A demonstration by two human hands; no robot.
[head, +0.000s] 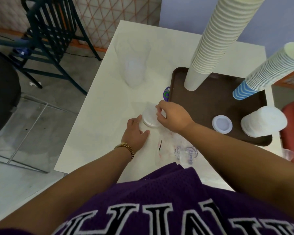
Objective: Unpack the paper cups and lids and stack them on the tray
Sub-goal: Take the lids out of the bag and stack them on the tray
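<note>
On the white worktop (pixel 98 116), both hands grip a short stack of white plastic lids (pixel 149 118), apparently inside clear wrapping: the left hand (pixel 136 131) curls round its near side, the right hand (pixel 172 116) pinches its top edge. It stands just left of the brown rectangular tray (pixel 202 106), which carries two tall cup stacks.

Large white-edged black letters cross the purple mesh jersey (pixel 159 200) at six o'clock, cut off and unreadable; the purple print on the clear plastic wrapper (pixel 185 150) is blurred.
</note>
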